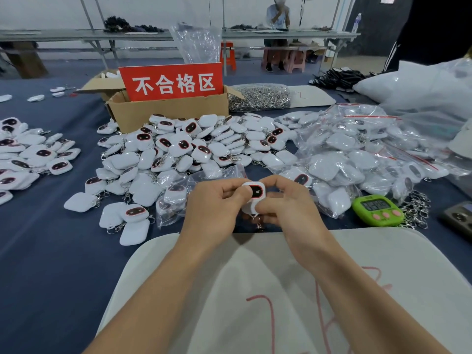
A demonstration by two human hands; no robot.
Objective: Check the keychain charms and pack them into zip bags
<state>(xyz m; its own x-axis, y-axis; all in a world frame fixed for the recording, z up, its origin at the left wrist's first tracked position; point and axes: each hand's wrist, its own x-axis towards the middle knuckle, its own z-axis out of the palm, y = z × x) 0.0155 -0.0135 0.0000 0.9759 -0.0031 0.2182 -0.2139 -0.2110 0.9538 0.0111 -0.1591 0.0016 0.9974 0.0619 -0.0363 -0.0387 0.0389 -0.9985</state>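
Checking step: charm [255, 191] pinched face-up at frame centre between left hand [214, 203] and right hand [283, 200]. Next, likely: bagging if sound, else cardboard box [166, 113] above.

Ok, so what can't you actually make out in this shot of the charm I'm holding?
Head view:
charm: lower half covered by fingers of the left hand and right hand.
timer: digits too small, blurred.
box: contents hidden by its wall and the red sign.
dark device: cut off by the right edge.
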